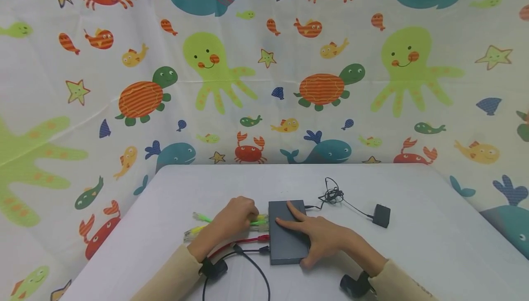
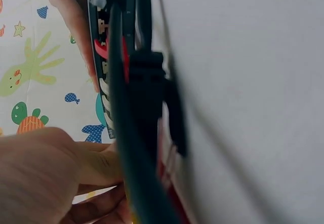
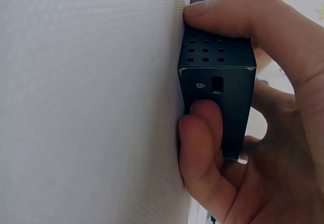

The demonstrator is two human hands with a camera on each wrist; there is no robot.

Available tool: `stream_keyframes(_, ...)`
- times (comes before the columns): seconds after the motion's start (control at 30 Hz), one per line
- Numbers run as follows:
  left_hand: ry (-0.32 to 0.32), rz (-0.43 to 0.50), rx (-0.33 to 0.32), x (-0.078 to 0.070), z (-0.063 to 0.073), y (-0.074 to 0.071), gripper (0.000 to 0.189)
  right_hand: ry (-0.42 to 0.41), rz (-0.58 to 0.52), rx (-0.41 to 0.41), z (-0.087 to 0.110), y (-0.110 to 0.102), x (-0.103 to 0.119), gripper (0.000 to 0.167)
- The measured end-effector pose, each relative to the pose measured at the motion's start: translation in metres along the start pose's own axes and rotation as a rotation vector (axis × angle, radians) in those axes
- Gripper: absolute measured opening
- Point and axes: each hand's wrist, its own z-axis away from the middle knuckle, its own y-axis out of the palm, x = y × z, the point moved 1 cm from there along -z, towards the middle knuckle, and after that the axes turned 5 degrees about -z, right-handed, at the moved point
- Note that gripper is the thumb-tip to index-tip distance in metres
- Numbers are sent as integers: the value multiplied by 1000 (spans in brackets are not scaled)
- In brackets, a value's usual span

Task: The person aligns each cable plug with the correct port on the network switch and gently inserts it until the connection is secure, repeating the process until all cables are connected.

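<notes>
A dark grey network switch [image 1: 285, 248] lies flat on the white table, its port side facing left. My right hand [image 1: 326, 235] grips it: fingers spread over the top, thumb at the near right edge. In the right wrist view the thumb presses the vented side [image 3: 205, 52], and curled fingers [image 3: 197, 143] rest against the adjoining wall. At the ports, my left hand [image 1: 235, 216] pinches a yellow network cable, mostly hidden by the fingers. A green network cable [image 1: 259, 223] runs beside it. In the left wrist view a blurred dark cable [image 2: 129, 107] partly covers the ports.
Nearer me, a red cable [image 1: 248, 240] and a black cable [image 1: 263, 249] run to the switch. Clear cable plugs [image 1: 191, 234] lie left of my left hand. A coiled black power cord [image 1: 332, 195] joins the switch to an adapter [image 1: 381, 215]. A patterned curtain [image 1: 264, 71] hangs behind.
</notes>
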Motion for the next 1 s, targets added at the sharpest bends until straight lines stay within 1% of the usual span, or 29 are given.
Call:
stream_keyframes(0.1,13,-4,-11,1,-1,1,21,-2,8,5,0,-1,0,105)
stream_keyframes(0.33,-10,6,26,-1,0,0,20,-20,11,6,-1,-2,0,105)
stream_keyframes(0.57,29,17,-5,1,0,-2,23,-25,12,16,-1,-2,1,103)
stream_keyframes(0.77,31,31,-12,1,-1,-3,24,-24,12,17,-1,-3,0,102)
stream_keyframes(1.0,36,14,-2,-1,-3,-4,22,-26,14,15,-2,-2,-1,102)
